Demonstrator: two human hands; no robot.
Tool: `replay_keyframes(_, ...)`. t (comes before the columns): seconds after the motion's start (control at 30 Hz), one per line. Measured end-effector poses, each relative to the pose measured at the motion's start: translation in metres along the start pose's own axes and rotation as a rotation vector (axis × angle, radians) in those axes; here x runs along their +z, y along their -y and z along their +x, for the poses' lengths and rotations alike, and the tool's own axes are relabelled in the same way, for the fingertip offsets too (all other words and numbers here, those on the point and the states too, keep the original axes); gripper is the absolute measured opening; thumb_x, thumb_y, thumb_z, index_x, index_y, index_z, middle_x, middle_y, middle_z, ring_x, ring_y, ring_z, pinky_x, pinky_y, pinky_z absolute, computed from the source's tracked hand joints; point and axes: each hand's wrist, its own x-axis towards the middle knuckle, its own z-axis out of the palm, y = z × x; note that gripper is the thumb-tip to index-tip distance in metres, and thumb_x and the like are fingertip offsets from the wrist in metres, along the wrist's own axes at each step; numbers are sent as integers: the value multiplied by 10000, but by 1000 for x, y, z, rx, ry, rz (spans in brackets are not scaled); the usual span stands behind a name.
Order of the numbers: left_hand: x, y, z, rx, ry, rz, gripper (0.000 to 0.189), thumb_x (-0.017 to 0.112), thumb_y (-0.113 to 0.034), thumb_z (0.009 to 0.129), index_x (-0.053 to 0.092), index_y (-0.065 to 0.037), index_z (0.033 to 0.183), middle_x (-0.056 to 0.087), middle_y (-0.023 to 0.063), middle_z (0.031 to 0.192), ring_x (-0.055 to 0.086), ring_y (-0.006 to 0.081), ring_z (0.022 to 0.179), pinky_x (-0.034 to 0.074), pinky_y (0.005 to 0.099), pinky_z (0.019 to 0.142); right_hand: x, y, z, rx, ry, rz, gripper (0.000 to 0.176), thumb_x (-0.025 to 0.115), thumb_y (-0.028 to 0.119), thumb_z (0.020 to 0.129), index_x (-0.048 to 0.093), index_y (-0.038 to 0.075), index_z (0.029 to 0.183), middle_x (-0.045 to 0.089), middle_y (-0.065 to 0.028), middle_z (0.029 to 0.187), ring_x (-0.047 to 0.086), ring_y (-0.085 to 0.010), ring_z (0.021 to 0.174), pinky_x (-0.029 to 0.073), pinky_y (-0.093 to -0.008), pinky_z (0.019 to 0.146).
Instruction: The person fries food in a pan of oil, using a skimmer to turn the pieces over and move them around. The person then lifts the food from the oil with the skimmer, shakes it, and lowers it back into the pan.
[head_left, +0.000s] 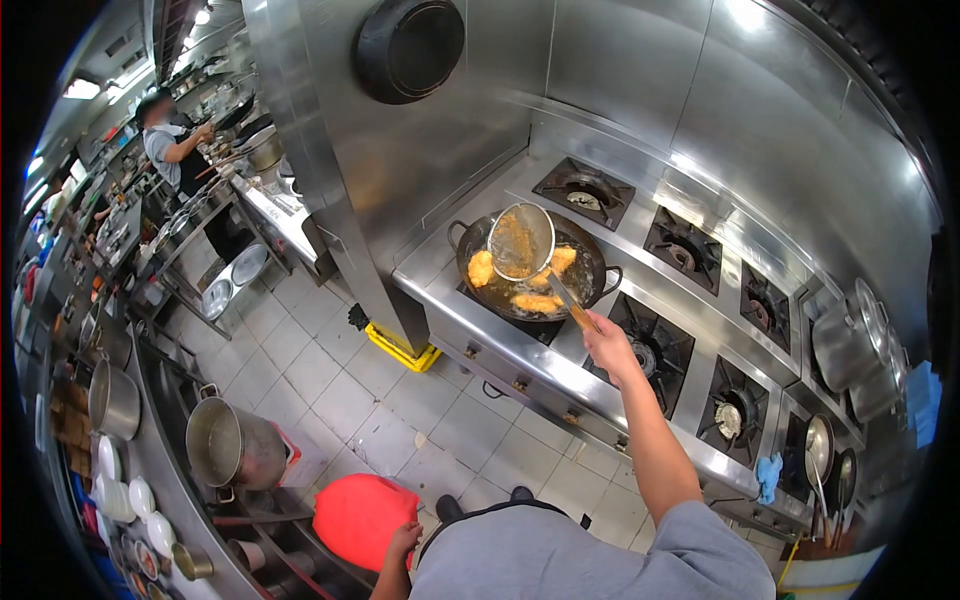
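Observation:
My right hand [608,345] is closed around the wooden handle of a mesh strainer [522,240]. The strainer's round head is over a dark two-handled wok [590,238] on the stove, with brown crumbs in its mesh. Golden fried pieces lie in the oil: one piece [481,268] left of the strainer, another [538,302] below it, and more partly behind the strainer. My left hand [405,540] hangs low by my side with curled fingers and no visible object in it. It is nearest to a round red lid or seat [362,515].
Several gas burners [683,250] line the steel stove [600,410]. Steel pots [850,335] stand at the right end, near a blue cloth [768,475]. A black pan [410,50] hangs on the wall. A large pot [235,445] is at left; a person [170,145] works farther back.

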Motion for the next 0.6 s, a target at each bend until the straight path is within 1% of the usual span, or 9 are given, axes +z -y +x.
replay_keyframes(0.07,0,-6,-4,-12,1,12,398,584,-281,857,565,-15,1154,626,66,821,540,138,565,430,279,483,-3,-6,1,27,15,58,527,506,103,884,361,81,1390,461,31,717,352,-36,515,286,-197,424)
replay_keyframes(0.2,-1,-6,-3,-37,24,17,395,583,-285,859,573,-12,1143,630,74,831,541,135,567,431,278,479,-2,-9,-2,8,18,29,522,511,109,885,369,82,1386,461,37,717,362,-37,526,293,-191,432)
replay_keyframes(0.27,0,-6,-4,-34,14,31,391,580,-287,860,575,-13,1140,631,76,833,543,135,569,432,277,478,2,-8,-4,52,44,37,521,516,106,882,375,86,1383,461,42,718,370,-38,530,300,-187,436)
replay_keyframes(0.4,2,-11,-10,-30,11,38,394,572,-291,864,572,-12,1142,631,77,833,548,137,571,435,276,475,12,-11,1,48,54,34,518,523,113,883,382,96,1381,465,41,721,373,-39,528,303,-184,435)
replay_keyframes(0.47,1,-6,-9,-16,8,14,395,571,-290,864,568,-13,1146,630,76,834,548,137,572,434,276,473,15,-11,4,40,-8,48,493,517,113,888,403,107,1368,470,41,714,378,-34,522,305,-180,429)
replay_keyframes(0.5,2,-5,-10,-1,9,-6,397,571,-290,864,564,-15,1151,629,76,835,547,137,572,433,277,471,14,-10,5,41,-2,46,493,517,113,888,403,107,1368,470,41,714,378,-34,522,305,-180,429)
replay_keyframes(0.57,2,-2,-11,-6,0,-5,394,571,-289,864,563,-13,1145,624,72,827,544,136,570,429,275,466,2,-7,8,-15,-32,156,463,522,113,894,431,75,1346,492,31,716,408,-51,540,333,-202,465)
replay_keyframes(0.6,3,-3,-12,-9,-6,2,391,571,-288,864,561,-12,1140,618,68,819,540,135,568,426,272,460,-4,-4,10,-16,-29,154,463,522,113,894,431,75,1346,492,31,716,408,-51,540,333,-202,465)
